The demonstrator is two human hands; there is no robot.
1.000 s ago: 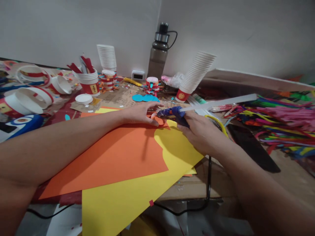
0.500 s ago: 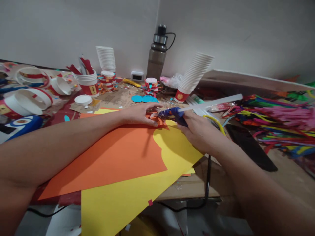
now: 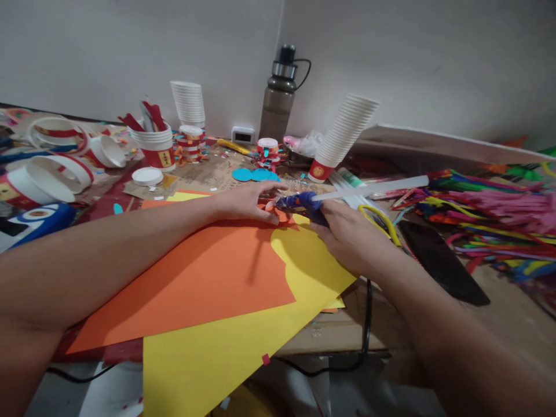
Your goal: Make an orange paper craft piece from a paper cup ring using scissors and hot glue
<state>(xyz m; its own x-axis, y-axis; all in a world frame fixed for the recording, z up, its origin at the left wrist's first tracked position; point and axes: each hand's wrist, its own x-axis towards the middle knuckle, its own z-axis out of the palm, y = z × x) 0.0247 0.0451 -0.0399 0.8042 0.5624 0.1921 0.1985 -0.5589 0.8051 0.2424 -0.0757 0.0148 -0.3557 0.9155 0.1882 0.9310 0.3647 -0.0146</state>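
My right hand (image 3: 347, 231) is wrapped round a dark blue hot glue gun (image 3: 306, 201), whose long white glue stick (image 3: 373, 187) sticks out at the back. Its nozzle points left, close to a small orange paper cutout (image 3: 283, 215). At that cutout are the curved thumb and fingers of my left hand (image 3: 249, 202), which steady it; the exact contact is partly hidden. Below both hands lie a large orange paper sheet (image 3: 208, 272) and a yellow paper sheet (image 3: 208, 359), overlapping each other.
Behind are blue paper circles (image 3: 256, 175), a small decorated cup (image 3: 267, 152), a bottle (image 3: 277, 104) and a leaning cup stack (image 3: 345, 136). To the right lie yellow-handled scissors (image 3: 391, 229), a phone (image 3: 443, 260) and pipe cleaners (image 3: 499, 214). A black cord (image 3: 368, 318) hangs over the cardboard edge.
My right hand and the glue gun have shifted slightly left, and the back end of the glue stick has dipped. More of the yellow scissors handle shows. My left hand stays put.
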